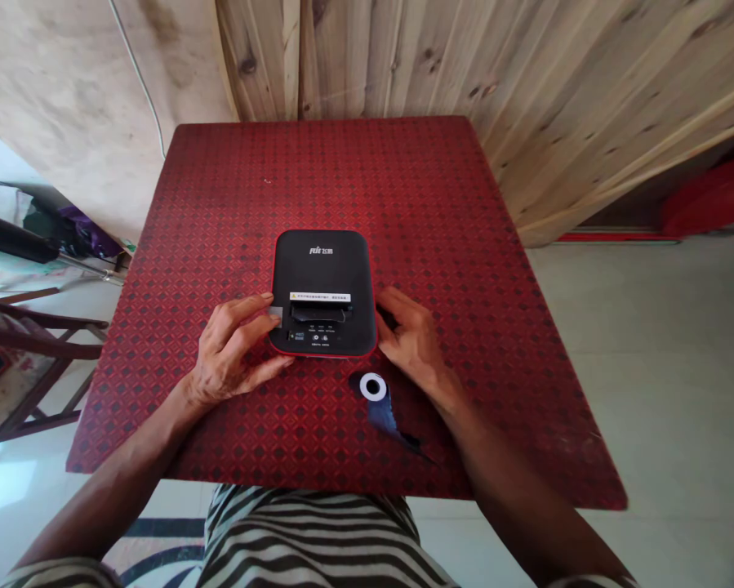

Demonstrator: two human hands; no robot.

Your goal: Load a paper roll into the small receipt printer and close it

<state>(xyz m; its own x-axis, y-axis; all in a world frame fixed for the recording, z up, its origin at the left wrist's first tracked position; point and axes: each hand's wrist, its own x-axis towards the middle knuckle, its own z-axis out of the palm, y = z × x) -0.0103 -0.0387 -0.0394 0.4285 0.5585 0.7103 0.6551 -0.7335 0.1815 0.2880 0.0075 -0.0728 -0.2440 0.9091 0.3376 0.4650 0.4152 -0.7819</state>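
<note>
A black receipt printer [322, 265] with rounded corners and a red rim lies flat on the red patterned table [428, 180]. White lettering, a warning label and a dark slot show on its top. My left hand [232, 347] holds its left side, fingers by a small grey patch at the edge and thumb along the front edge. On the opposite side, my right hand [412, 335] grips the right edge, its fingertips partly hidden. Just in front of the printer is a small paper roll [372, 387] with a white end and a dark bluish strip trailing toward me.
Wooden plank walls [367, 61] rise behind the table. To the left stand a dark wooden chair [42, 351] and a black-handled pole [17, 237]. A white cable [140, 77] runs down the wall. Pale tiled floor [666, 367] lies to the right.
</note>
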